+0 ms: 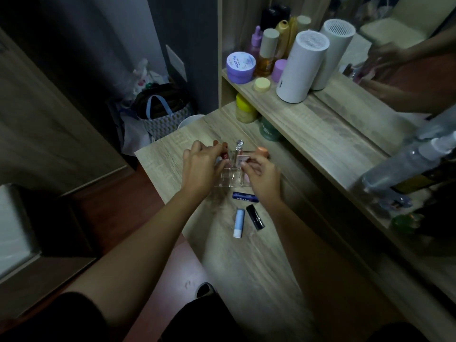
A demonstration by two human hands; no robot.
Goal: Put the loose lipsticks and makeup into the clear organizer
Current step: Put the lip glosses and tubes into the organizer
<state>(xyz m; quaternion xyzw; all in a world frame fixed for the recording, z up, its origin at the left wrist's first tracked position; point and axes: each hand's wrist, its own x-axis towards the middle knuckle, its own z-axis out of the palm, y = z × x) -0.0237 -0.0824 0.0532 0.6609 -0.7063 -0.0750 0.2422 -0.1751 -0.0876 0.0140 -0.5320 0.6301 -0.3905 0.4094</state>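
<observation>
The clear organizer (228,177) stands on the wooden desk, half hidden by both hands. My left hand (201,166) pinches a dark red lipstick (224,154) at the organizer's back left. My right hand (262,177) holds a small pink tube (243,161) over the organizer's right side. A clear-capped tube (239,146) stands upright in a back slot, and an orange-capped piece (262,151) shows behind my right fingers. Loose on the desk nearer me lie a dark blue Nivea stick (244,196), a light blue and white stick (238,222) and a black lipstick (255,217).
A raised shelf (320,134) runs along the right with a white cylinder (301,67), a purple jar (240,67), bottles and a yellow-lidded jar (245,108). A mirror sits behind it. Bags (160,114) stand on the floor past the desk's far left corner.
</observation>
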